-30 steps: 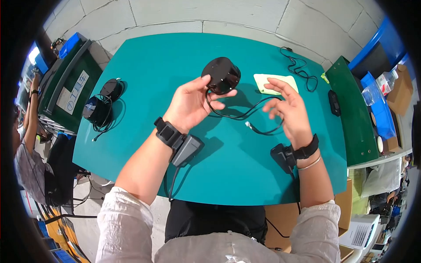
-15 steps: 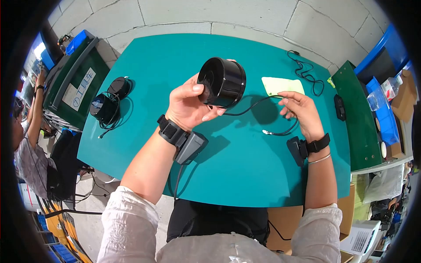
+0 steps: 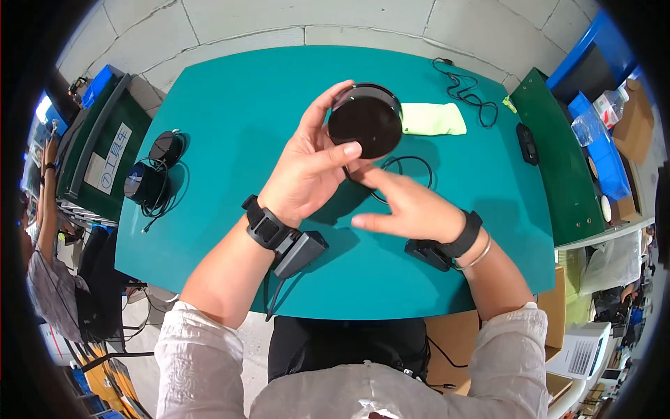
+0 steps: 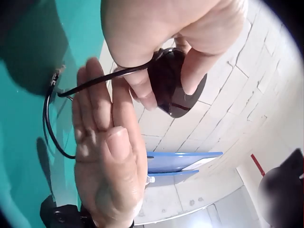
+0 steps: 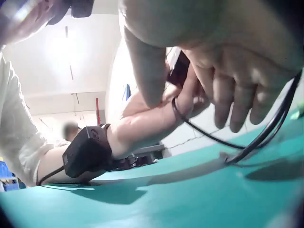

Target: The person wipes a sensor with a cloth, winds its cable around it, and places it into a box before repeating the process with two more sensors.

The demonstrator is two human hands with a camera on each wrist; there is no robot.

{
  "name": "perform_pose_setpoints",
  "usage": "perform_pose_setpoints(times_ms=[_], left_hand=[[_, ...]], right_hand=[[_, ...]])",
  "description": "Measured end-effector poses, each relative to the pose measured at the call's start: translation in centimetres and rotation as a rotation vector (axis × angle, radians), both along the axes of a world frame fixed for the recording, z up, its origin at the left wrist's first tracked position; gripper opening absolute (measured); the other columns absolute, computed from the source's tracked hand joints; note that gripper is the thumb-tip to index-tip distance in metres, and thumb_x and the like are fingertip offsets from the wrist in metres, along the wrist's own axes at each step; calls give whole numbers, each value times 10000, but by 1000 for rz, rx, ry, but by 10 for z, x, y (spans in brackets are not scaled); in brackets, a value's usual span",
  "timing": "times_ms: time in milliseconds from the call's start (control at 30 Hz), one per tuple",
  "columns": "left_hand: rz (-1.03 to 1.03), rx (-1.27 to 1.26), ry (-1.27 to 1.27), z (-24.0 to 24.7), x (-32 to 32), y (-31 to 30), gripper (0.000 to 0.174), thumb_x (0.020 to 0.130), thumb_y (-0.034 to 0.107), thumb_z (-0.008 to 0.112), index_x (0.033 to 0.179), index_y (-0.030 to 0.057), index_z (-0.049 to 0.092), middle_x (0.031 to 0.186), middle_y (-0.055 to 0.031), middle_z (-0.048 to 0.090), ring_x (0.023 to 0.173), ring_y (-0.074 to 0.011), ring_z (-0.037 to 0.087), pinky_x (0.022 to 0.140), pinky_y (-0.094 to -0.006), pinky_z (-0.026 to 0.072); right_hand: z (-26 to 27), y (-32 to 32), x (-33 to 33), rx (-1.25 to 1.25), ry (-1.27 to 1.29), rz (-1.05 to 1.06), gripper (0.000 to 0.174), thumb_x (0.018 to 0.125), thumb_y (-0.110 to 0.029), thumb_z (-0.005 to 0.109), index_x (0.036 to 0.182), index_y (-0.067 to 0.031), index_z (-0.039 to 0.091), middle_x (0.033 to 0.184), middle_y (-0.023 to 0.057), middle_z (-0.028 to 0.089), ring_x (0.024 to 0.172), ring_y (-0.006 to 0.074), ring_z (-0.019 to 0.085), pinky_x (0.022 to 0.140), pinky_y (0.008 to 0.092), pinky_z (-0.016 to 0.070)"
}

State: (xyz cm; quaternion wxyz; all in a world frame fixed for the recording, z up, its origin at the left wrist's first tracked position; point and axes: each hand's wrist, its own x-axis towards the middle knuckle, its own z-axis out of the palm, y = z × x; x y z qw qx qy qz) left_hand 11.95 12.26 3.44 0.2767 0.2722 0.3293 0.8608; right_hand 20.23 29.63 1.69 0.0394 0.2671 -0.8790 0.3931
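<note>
A glossy black round device (image 3: 366,124) is gripped by the left hand (image 3: 307,157) above the table, its flat dark face toward the head camera. The left thumb lies on the near rim and the fingers go behind. From the device a black cable (image 3: 427,167) loops out to the right. The right hand (image 3: 412,206) is beside the left fingers, below the device, with its fingers extended and thumb apart. In the left wrist view the cable (image 4: 102,79) crosses in front of the right fingers (image 4: 97,107); whether they touch it is unclear.
Two black devices with coiled cables (image 3: 148,183) lie on the table's left. A pale green cloth (image 3: 434,119), a thin black cable (image 3: 466,91) and a small black object (image 3: 527,144) are on the right. A green panel (image 3: 558,160) borders the right edge.
The device has turned so its flat face shows toward the head camera. The right hand has moved left from the cable's far part to beside the left hand, and its fingers have straightened.
</note>
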Motion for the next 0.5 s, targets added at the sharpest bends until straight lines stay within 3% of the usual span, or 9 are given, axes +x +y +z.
perform_pose_setpoints(times_ms=[67,133,200,267,333,367,400,467,500], left_hand=[[32,-143,141,5,2,-3,778,813,0,686,1476,148,306,1372,-87,469,1244,-257,510,1031,-469,463],[76,-102,131,1,-1,1,765,785,-11,711,1450,86,344,1360,-87,475,1195,-231,535,987,-407,477],[320,-252,265,-8,-12,0,753,783,-28,723,1429,18,339,1270,-106,550,1147,-206,564,960,-360,483],[377,-379,337,-7,-20,-10,657,826,70,703,1391,-25,380,1242,-117,565,1112,-209,580,954,-354,481],[138,-402,114,-4,-30,-16,545,879,159,634,1354,-22,438,1233,-118,572,1130,-222,574,957,-389,485],[101,-366,98,-7,-30,-15,518,891,204,596,1337,-29,475,1180,-124,603,1061,-219,616,836,-373,551],[96,-365,99,-4,-31,-18,518,891,204,596,1337,-29,475,1180,-124,603,1061,-219,616,836,-373,551],[-318,-473,173,5,-36,-28,643,842,221,627,1388,-44,415,1237,-173,585,1118,-261,600,908,-478,545],[-369,-498,184,6,-33,-28,682,814,208,645,1399,-47,405,1228,-178,593,1027,-251,648,796,-439,592]], right_hand=[[-2,-6,-2,-245,-161,80,549,838,-208,689,1265,58,471,926,172,645,920,296,646,804,396,496],[20,-1,0,-153,-388,-47,495,862,-147,684,1285,40,507,879,62,649,848,150,628,849,311,491],[19,10,-2,-72,-299,-207,258,856,-93,668,1092,7,645,781,41,630,728,114,595,698,277,499],[18,20,-4,-4,-44,-278,205,848,-89,675,1037,-10,670,792,42,654,703,107,588,662,271,491],[28,31,-4,-33,-146,-350,211,824,-152,691,994,-28,676,786,80,670,680,170,625,636,294,498],[29,38,-6,-57,-122,-341,200,808,-172,725,958,-43,694,791,64,670,691,153,615,650,283,494],[28,43,-7,-56,-123,-346,200,808,-172,725,958,-43,694,791,64,670,691,153,615,650,283,494],[26,50,-7,-83,-60,-211,246,785,-172,755,992,-58,687,784,47,657,697,142,602,657,276,485],[28,46,-4,-45,-80,-217,388,765,-171,776,1117,-81,640,766,46,637,706,143,601,654,274,479]])
